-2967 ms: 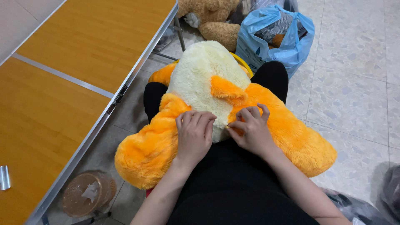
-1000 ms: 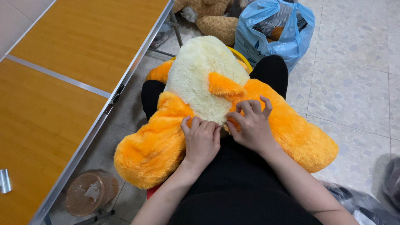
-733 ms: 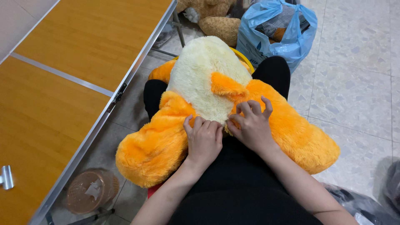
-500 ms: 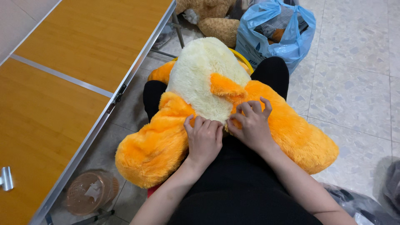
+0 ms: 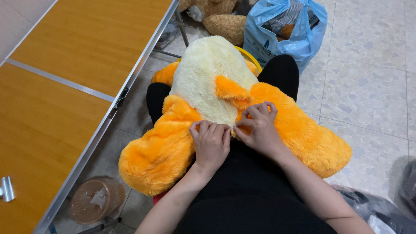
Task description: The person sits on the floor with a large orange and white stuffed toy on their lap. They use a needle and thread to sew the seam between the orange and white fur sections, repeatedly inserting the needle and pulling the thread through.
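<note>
Plush toy [image 5: 225, 112], orange with a cream belly, is lying across the person's lap, belly up, its orange limbs spreading out to either side over the black trousers [image 5: 255, 190].

Left hand [image 5: 211, 145] is resting on the toy's lower edge with fingers curled down, fingertips pressing into the fur where cream meets orange; whether it is pinching anything cannot be told.

Right hand [image 5: 259, 130] is sitting just beside the left, fingers bent and pinching the orange fur at the same seam. The two hands are almost touching.

Bench [image 5: 65, 86], wooden-topped with a metal rim, is running along the left side of the view, near the toy but apart from it.

Blue plastic bag [image 5: 284, 26] is standing on the tiled floor [image 5: 368, 95] beyond the knees, holding cloth items.

Brown plush toy [image 5: 219, 17] is lying just beside the bag.

Round brownish container [image 5: 93, 201] is sitting on the floor under the bench edge.
</note>
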`<state>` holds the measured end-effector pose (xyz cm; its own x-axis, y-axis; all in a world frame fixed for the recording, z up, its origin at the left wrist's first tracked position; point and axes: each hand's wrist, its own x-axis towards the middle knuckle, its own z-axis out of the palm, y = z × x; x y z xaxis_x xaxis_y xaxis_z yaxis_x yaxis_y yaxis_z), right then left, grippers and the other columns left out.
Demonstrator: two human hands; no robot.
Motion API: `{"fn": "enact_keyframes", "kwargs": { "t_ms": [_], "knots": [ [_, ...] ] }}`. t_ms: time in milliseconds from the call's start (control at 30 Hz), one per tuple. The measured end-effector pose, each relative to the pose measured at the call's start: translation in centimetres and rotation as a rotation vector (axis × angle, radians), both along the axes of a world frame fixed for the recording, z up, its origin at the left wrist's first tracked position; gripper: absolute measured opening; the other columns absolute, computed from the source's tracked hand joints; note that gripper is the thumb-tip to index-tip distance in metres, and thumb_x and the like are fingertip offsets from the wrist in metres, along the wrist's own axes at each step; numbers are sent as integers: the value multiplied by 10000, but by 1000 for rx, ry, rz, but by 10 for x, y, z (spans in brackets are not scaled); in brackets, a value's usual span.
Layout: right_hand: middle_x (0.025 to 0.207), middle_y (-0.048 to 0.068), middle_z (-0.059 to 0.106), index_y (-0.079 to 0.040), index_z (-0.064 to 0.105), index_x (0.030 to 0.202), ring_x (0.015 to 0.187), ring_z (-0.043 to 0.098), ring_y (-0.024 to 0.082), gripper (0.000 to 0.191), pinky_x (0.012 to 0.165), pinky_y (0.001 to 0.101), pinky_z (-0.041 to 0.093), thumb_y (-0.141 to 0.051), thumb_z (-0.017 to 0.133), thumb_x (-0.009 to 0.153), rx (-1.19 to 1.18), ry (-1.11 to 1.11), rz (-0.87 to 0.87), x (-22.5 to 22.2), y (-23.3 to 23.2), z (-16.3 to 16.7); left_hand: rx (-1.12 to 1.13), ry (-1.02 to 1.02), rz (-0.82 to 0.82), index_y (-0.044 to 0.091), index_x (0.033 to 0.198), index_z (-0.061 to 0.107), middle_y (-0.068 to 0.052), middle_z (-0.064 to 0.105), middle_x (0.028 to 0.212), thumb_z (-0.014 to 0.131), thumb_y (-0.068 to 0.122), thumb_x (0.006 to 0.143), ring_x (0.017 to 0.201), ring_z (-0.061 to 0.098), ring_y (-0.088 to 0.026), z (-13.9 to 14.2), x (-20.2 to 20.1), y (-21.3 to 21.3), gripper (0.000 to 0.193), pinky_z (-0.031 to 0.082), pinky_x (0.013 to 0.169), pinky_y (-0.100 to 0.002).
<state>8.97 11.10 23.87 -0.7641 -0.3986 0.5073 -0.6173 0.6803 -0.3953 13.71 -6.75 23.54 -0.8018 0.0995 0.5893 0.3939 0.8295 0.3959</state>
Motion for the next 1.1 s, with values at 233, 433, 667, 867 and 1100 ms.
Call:
{"fn": "enact_keyframes", "kwargs": {
  "t_ms": [233, 433, 667, 867, 1100],
  "knots": [
    [933, 14, 620, -151, 808, 817, 1033, 553, 232, 103, 1091, 530, 252, -235, 842, 768, -15, -17, 21, 0, 4, -8, 61, 10, 2, 109, 931, 725, 24, 703, 863, 767, 160, 876, 920, 578, -212, -2, -1, -2, 86, 349, 909, -432],
    [869, 0, 584, -164, 813, 844, 951, 538, 216, 130, 1071, 514, 268, -275, 846, 782, -32, -57, 4, 2, 7, -9, 40, -47, -15, 139, 960, 702, 25, 695, 846, 751, 142, 891, 891, 568, -204, 3, 1, -1, 85, 351, 878, -408],
    [838, 3, 551, -163, 807, 867, 951, 532, 213, 148, 1060, 511, 270, -294, 837, 805, -49, -75, -4, -2, 4, -14, -22, -58, -93, 137, 1118, 712, 18, 693, 876, 707, 81, 918, 949, 574, -202, -3, 1, -8, 208, 368, 917, -407],
    [846, -4, 560, -165, 807, 876, 946, 536, 205, 143, 1057, 513, 270, -281, 841, 801, -30, -70, -10, -5, 2, -17, -147, 108, -121, 127, 1163, 704, 9, 706, 960, 736, 130, 896, 1042, 584, -222, -13, -10, -16, 269, 363, 987, -450],
    [856, -7, 568, -184, 811, 859, 960, 539, 212, 127, 1061, 514, 269, -275, 846, 777, -41, -42, 1, -1, -3, -25, -108, 57, -39, 128, 1191, 705, -44, 677, 1038, 719, 158, 845, 1124, 530, -264, -4, -6, -23, 347, 330, 1034, -504]
  ]
}}
